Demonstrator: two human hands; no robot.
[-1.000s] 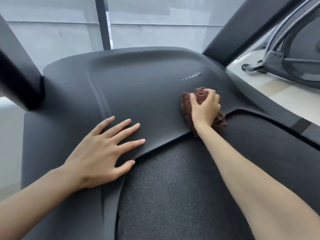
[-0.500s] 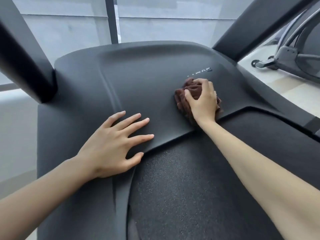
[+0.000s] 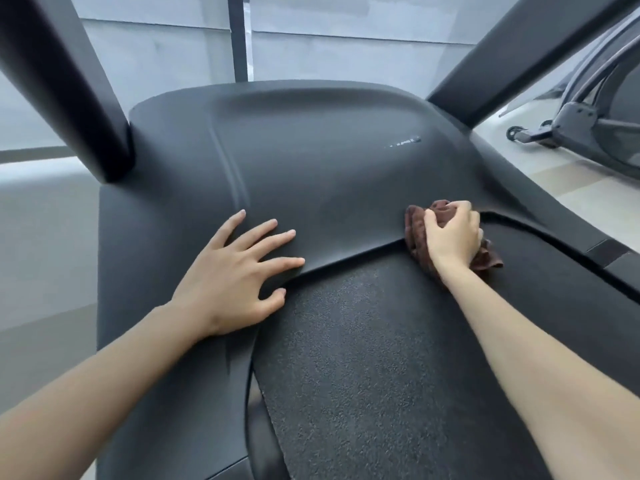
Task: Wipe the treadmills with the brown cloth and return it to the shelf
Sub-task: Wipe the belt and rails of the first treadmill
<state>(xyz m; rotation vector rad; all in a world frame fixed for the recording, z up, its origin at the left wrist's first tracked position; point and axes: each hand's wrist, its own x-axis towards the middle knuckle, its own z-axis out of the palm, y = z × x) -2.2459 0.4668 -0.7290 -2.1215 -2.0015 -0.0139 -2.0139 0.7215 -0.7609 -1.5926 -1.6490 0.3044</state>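
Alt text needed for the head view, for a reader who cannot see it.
The right hand grips a bunched brown cloth on the dark treadmill cover, where it meets the belt. The left hand rests flat on the same cover.

Frosted grey window panes (image 3: 166, 64), dark mullion (image 3: 239, 36), pale floor (image 3: 571, 188), exercise machine (image 3: 575, 123) at right.

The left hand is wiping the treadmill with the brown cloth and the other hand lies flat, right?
Not quite. In the head view the right hand grips the brown cloth on the treadmill; the left hand is the one lying flat.
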